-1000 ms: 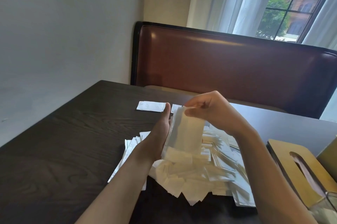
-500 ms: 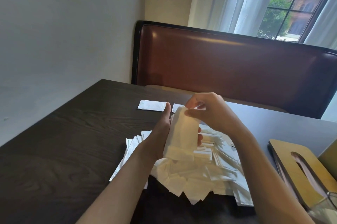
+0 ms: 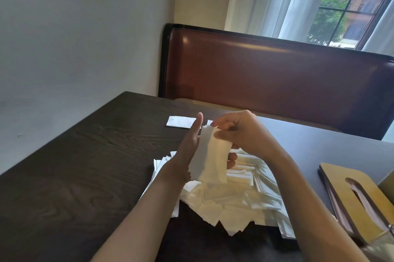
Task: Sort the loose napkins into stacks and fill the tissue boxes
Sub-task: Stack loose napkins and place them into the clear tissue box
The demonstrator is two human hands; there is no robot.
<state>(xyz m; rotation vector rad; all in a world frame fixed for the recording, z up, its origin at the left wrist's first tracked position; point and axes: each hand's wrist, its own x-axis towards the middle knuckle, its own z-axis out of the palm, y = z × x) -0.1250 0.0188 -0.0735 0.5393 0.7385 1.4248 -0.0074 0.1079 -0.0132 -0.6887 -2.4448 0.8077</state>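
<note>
My left hand (image 3: 189, 150) cradles napkin stack (image 3: 210, 155); right hand (image 3: 238, 131) pinches far top edge. Light, limp, slippery; hold by edges.

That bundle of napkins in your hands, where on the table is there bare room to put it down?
Bare dark table lies left of the loose napkin pile, below the lone napkin. Right of the pile, the tissue box crowds it.
</note>
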